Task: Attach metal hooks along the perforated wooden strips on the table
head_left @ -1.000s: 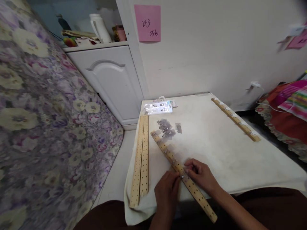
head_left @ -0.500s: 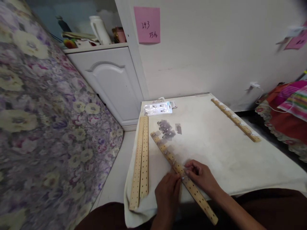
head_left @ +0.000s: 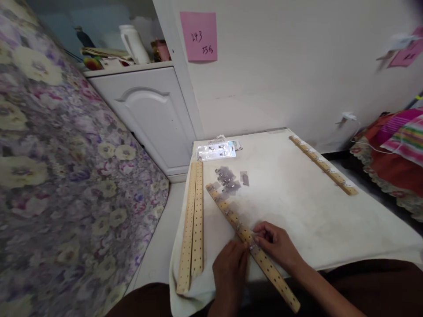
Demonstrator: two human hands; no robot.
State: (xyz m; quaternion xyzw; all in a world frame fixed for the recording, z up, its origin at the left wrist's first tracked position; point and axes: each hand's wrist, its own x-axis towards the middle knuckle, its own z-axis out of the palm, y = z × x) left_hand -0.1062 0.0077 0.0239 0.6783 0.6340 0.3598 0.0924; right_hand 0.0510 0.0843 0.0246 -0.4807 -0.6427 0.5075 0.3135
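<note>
A long wooden strip with rows of small holes [head_left: 228, 213] lies slanted across the white table [head_left: 297, 207]. My left hand [head_left: 230, 267] rests closed against the strip's near side. My right hand [head_left: 277, 245] pinches something small and metallic on the strip, too small to name. Both hands meet at the strip's middle. A few small metal pieces sit along the strip farther up. A heap of small clear bags [head_left: 227, 178] lies just beyond its far end.
Two more holed wooden strips [head_left: 193, 220] lie side by side along the table's left edge. Another strip [head_left: 322, 164] lies at the far right. A blister pack [head_left: 216, 151] sits at the back. A flowered mattress [head_left: 66, 167] and white cabinet [head_left: 148, 114] stand left.
Both hands stay at the same spot on the slanted strip. The view has shifted slightly; nothing else has visibly moved.
</note>
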